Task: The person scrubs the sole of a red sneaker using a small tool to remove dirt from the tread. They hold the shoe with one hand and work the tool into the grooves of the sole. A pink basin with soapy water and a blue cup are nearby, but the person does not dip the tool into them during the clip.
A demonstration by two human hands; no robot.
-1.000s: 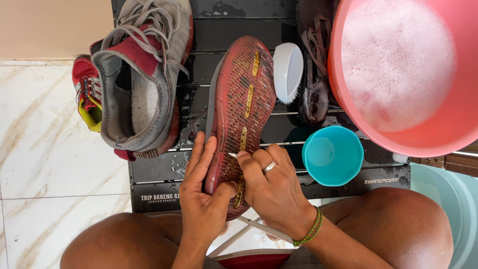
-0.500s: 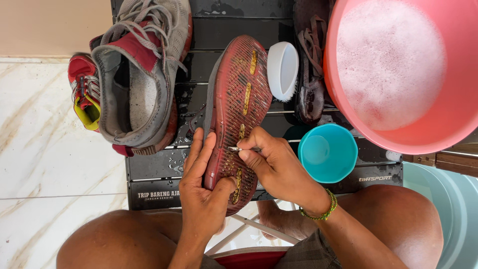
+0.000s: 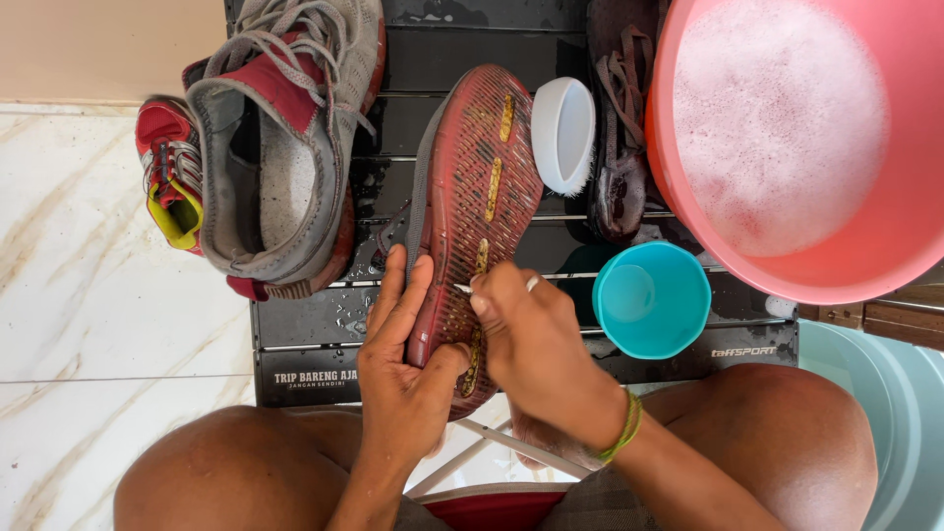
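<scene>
From the head camera, looking straight down, the landmark is the red-soled shoe (image 3: 472, 226), held sole-up and lengthwise over a black slatted folding table (image 3: 324, 324), toe pointing away from the person and heel toward the lap. The left hand (image 3: 408, 369) cups the heel end from the left, fingers (image 3: 393, 290) laid flat up the shoe's edge and thumb pressed against the sole, so it is clamped on the shoe. The right hand (image 3: 531, 339) sits on the right of the heel end, its fingertips pinched together on a thin pale pick (image 3: 462, 288) whose tip touches the studded tread; what kind of tool it is cannot be told. A green band (image 3: 626, 430) circles the right wrist. Just right of the shoe's toe lies a white brush (image 3: 563, 133) on its side, and beyond that a dark brown sandal (image 3: 619, 128). Right of the shoe's middle stands a turquoise cup (image 3: 652, 300), close to the right hand but not touching it. Farther right, a pink basin (image 3: 885, 246) full of white suds overhangs the table's corner, with a pale green tub (image 3: 900, 413) below it. Left of the shoe rests a grey and red sneaker (image 3: 285, 138), opening upward, overlapping a smaller red and yellow shoe (image 3: 167, 177). Left of the table is white marble floor (image 3: 88, 295). Both bare knees frame the bottom edge.
</scene>
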